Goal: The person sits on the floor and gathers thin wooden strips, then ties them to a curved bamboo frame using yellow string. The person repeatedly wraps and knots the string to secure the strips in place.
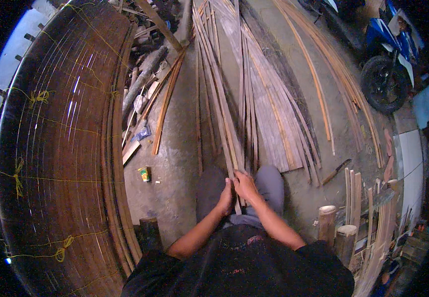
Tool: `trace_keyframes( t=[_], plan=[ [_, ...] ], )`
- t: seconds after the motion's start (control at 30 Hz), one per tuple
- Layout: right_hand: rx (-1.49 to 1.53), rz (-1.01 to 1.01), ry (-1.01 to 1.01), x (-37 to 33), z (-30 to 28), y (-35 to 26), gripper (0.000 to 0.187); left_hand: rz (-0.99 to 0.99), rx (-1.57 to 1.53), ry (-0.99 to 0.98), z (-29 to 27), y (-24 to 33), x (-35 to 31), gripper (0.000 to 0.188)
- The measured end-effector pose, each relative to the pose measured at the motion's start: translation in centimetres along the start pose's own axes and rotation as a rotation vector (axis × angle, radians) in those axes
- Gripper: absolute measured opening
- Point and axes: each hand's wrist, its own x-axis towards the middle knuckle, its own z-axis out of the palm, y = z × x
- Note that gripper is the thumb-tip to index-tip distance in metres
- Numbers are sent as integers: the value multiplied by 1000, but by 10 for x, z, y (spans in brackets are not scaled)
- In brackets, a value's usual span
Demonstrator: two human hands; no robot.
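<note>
Between my knees, several long thin wooden strips run away from my lap toward the far end of the floor, their near ends close to my waist. My left hand presses against the left side of these strips, thumb up, its fingers mostly hidden. From the other side my right hand grips the same strips slightly farther out, fingers curled over them. The two hands almost touch.
A slatted panel tied with yellow cord fills the left side. More strips fan across the floor ahead. A knife lies to the right, near upright posts. A motorcycle stands far right; a small yellow-green packet lies left.
</note>
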Motion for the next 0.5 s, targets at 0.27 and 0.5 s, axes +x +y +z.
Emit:
trace_keyframes(
  t=[0.27,0.5],
  plan=[
    [67,17,194,-13,-12,8,47,181,243,56,-13,-16,8,32],
    [346,64,233,-13,2,46,29,138,316,176,8,1,-7,24]
  ],
)
